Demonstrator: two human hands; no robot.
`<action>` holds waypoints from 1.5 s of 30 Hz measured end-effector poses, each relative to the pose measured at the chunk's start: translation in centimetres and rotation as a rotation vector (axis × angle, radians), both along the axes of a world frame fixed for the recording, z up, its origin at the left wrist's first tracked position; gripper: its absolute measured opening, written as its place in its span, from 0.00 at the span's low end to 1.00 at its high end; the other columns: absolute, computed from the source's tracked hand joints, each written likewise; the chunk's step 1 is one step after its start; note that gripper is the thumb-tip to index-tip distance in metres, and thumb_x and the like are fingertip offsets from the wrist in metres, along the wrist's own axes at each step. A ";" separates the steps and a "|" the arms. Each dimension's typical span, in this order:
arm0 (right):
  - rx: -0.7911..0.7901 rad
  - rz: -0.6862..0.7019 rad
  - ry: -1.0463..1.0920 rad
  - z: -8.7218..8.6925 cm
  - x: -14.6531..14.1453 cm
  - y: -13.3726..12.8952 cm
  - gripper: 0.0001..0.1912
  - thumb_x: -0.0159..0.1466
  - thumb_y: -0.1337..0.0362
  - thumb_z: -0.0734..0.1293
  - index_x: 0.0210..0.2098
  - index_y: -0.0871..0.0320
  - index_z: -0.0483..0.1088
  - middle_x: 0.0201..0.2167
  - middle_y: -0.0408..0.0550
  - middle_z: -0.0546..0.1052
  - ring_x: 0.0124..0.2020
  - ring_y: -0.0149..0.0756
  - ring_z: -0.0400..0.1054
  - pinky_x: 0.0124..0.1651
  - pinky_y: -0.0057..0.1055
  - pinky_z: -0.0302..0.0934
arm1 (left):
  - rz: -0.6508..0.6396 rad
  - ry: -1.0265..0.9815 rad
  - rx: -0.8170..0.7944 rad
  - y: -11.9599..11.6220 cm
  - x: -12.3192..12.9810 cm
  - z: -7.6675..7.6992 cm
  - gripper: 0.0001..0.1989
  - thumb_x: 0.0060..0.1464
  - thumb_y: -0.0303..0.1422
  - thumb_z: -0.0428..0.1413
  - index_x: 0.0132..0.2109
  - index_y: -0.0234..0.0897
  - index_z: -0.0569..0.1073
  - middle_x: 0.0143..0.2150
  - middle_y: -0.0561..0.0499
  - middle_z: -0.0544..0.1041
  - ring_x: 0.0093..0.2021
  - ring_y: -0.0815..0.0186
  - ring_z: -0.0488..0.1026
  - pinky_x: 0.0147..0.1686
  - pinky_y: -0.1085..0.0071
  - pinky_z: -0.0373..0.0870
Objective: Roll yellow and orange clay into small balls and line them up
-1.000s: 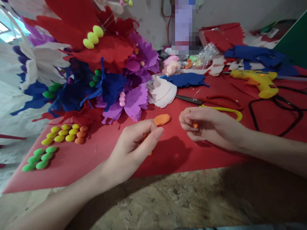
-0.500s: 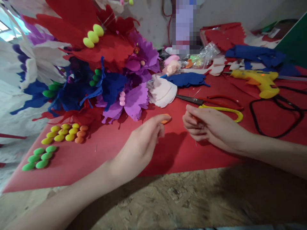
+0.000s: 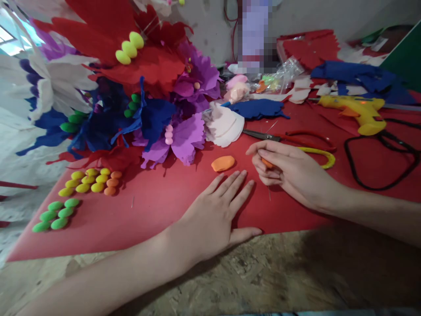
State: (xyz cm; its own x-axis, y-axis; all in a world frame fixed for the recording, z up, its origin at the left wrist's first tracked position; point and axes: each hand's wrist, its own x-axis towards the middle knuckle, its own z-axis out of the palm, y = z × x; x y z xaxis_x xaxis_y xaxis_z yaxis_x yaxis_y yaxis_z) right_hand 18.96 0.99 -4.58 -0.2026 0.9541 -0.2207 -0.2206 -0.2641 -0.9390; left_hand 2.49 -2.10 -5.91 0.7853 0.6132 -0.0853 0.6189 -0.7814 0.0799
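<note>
My left hand (image 3: 219,210) lies palm down on the red sheet (image 3: 158,219), fingers spread, with nothing in it. Just beyond its fingertips rests a lump of orange clay (image 3: 223,163). My right hand (image 3: 286,166) is curled to the right of it. A small piece of orange clay (image 3: 267,163) shows between its thumb and fingers; most of that piece is hidden. To the left, small orange balls (image 3: 109,191), several yellow ovals (image 3: 98,188) and several green ovals (image 3: 59,224) lie in rows.
Scissors (image 3: 324,153) with red and yellow handles lie behind my right hand. A yellow glue gun (image 3: 365,112) with a black cord rests at the right. Paper butterflies (image 3: 144,70) crowd the back left. White cutouts (image 3: 225,125) and blue cutouts (image 3: 259,108) lie behind the clay.
My left hand has left the orange lump, moved nearer me and flattened onto the sheet. My right hand has turned slightly, so the orange piece in it shows more.
</note>
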 end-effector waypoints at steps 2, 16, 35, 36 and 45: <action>-0.006 -0.012 0.013 0.1 0.1 0.0 0.11 0.60 0.70 0.55 0.26 0.59 0.66 0.15 0.37 0.56 0.15 0.23 0.43 0.16 0.21 0.40 | -0.001 -0.019 -0.039 -0.1 -0.1 0.1 0.41 0.52 0.56 0.36 0.62 0.27 0.47 0.64 0.36 0.46 0.64 0.55 0.43 0.60 0.53 0.43; 0.759 0.384 -0.700 -1.7 0.5 -1.4 0.19 0.59 0.74 0.51 0.46 0.60 0.64 0.42 0.52 0.71 0.41 0.33 0.67 0.42 0.32 0.64 | 0.409 -0.432 0.006 0.0 -5.1 3.3 0.16 0.58 0.31 0.43 0.53 0.34 0.60 0.53 0.46 0.67 0.55 0.64 0.62 0.56 0.64 0.58; 0.812 0.420 -0.916 -0.7 1.4 -1.3 0.23 0.65 0.64 0.51 0.60 0.54 0.49 0.60 0.48 0.56 0.60 0.39 0.50 0.57 0.41 0.55 | 0.267 -0.377 0.010 0.2 -6.9 1.6 0.17 0.58 0.24 0.38 0.53 0.31 0.61 0.52 0.44 0.70 0.53 0.65 0.65 0.61 0.59 0.47; 0.802 0.334 -0.877 -0.7 1.4 -1.1 0.21 0.64 0.66 0.52 0.57 0.56 0.55 0.58 0.48 0.61 0.59 0.38 0.54 0.57 0.39 0.55 | 0.228 -0.336 0.000 0.1 -6.6 1.5 0.19 0.59 0.26 0.38 0.56 0.31 0.58 0.55 0.43 0.67 0.56 0.65 0.62 0.61 0.59 0.45; 0.828 0.150 -0.812 -1.6 1.3 -0.1 0.11 0.60 0.72 0.55 0.37 0.57 0.66 0.38 0.48 0.72 0.41 0.35 0.66 0.44 0.34 0.62 | 0.076 -0.027 -0.021 -1.3 -4.3 0.1 0.35 0.57 0.49 0.39 0.61 0.26 0.50 0.64 0.40 0.48 0.64 0.59 0.45 0.61 0.59 0.46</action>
State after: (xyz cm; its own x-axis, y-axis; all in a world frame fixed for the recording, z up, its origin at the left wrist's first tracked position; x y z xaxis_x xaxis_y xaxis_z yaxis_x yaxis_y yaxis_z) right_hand 20.27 0.89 -6.15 -0.4103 0.8459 0.3407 0.5054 0.5219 -0.6871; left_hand -1.80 -3.39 -5.77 0.7385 0.6697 -0.0781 0.6740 -0.7300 0.1136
